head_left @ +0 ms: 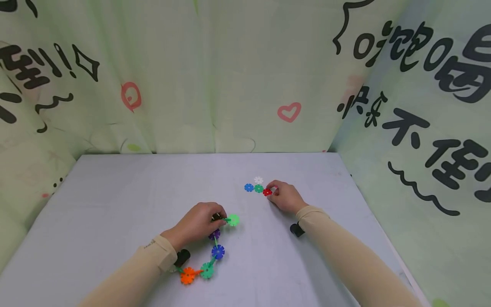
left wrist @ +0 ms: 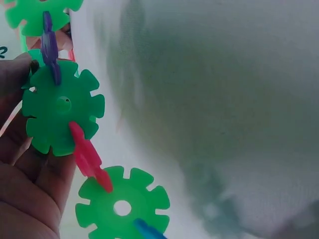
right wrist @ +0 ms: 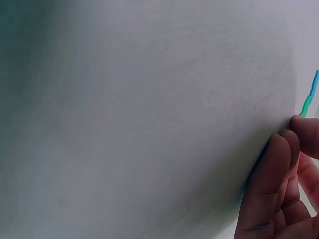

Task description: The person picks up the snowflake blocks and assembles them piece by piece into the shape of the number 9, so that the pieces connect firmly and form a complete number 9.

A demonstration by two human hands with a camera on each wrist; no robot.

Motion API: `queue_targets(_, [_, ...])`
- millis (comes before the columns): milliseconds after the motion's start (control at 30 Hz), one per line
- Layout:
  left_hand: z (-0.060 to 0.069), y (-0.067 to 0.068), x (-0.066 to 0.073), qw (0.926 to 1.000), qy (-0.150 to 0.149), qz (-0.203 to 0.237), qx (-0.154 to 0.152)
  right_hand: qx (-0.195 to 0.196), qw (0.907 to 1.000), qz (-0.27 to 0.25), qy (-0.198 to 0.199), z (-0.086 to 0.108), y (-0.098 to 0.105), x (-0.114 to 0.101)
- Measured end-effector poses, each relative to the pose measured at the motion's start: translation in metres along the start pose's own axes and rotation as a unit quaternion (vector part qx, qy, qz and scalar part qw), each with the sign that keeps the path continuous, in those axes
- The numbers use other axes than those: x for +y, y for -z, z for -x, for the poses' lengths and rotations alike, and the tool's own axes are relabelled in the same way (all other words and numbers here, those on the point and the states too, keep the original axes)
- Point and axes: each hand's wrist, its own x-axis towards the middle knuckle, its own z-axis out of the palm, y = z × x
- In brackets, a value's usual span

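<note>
My left hand (head_left: 199, 224) grips a chain of interlocked notched plastic discs. In the left wrist view the fingers and thumb hold a green disc (left wrist: 60, 112), linked by a red disc (left wrist: 89, 157) to another green one. From the hand the chain trails down past a purple disc (head_left: 215, 234), a blue disc (head_left: 218, 251), a teal disc (head_left: 207, 270) and an orange disc (head_left: 188, 276). A light green disc (head_left: 233, 220) sticks out to the right. Farther back, my right hand (head_left: 287, 197) pinches a red disc (head_left: 267, 192) at the table; its right edge is hidden by fingers.
Beside the red disc lie a green disc (head_left: 258, 188), a blue disc (head_left: 249, 187) and a white disc (head_left: 258, 180), close together on the white table (head_left: 134, 187). A printed curtain (head_left: 238, 76) hangs behind the table and along both sides.
</note>
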Motion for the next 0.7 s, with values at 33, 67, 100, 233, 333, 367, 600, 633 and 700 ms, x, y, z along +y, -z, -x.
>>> queue_targets(33, [0.0,0.0,0.0,1.0,-0.002,-0.002,0.001,-0.001,1.0,0.0,-0.002,0.0001,0.0001,-0.0003])
queue_targets(67, [0.0,0.0002,0.0002,1.0,-0.003,-0.003,0.002,-0.001,1.0,-0.001,-0.004,-0.0003,0.0002,-0.0002])
queue_targets(100, [0.0001,0.0004,0.0004,1.0,-0.003,-0.003,0.003,-0.002,1.0,-0.003,-0.006,-0.0008,0.0003,-0.0002])
queue_targets(233, [0.0001,0.0006,0.0011,1.0,-0.004,0.001,0.005,-0.008,0.9996,-0.015,-0.023,-0.0025,0.0011,-0.0011])
queue_targets(333, [-0.0001,0.0006,0.0013,1.0,-0.003,0.004,0.006,-0.01,0.9991,-0.024,-0.032,-0.0034,0.0022,-0.0018])
queue_targets(367, [0.0,0.0006,0.0015,1.0,-0.002,0.005,0.005,-0.01,0.9989,-0.029,-0.035,-0.0034,0.0026,-0.0019])
queue_targets(600, [0.0003,0.0013,0.0024,0.9998,0.012,0.015,-0.005,-0.012,0.997,-0.051,-0.057,-0.0002,0.0047,-0.001])
queue_targets(633, [0.0005,0.0014,0.0022,0.9998,0.013,0.015,-0.005,-0.012,0.997,-0.052,-0.056,0.0001,0.0047,-0.0004])
queue_targets(700, [0.0009,0.0015,0.0022,0.9998,0.017,0.012,-0.006,-0.013,0.9974,-0.052,-0.049,0.0012,0.0041,0.0009])
